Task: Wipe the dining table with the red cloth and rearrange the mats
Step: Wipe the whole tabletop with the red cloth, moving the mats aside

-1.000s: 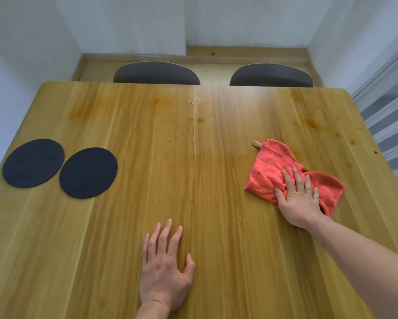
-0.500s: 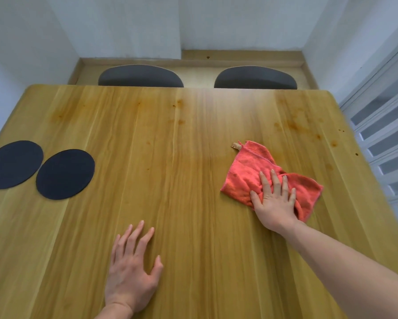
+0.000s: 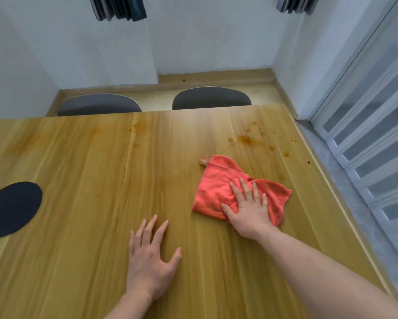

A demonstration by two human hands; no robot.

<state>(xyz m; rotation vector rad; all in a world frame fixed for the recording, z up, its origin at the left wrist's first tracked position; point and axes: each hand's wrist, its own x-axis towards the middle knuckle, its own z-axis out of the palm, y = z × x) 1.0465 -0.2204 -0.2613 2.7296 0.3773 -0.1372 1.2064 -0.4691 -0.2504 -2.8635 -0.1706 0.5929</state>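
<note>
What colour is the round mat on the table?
The mat is very dark navy, almost black, plain with no pattern. The head view shows it at the table's left edge.

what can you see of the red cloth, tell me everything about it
The red cloth is a coral-red, fuzzy towel-like square, crumpled and partly folded, lying flat on the wooden table right of centre. A small pale loop or tag sticks out at its far left corner. The right hand presses on its near part with straight, spread fingers, covering that part. Brownish stains mark the table just beyond it. The left hand lies flat on the table, apart from it.
</note>
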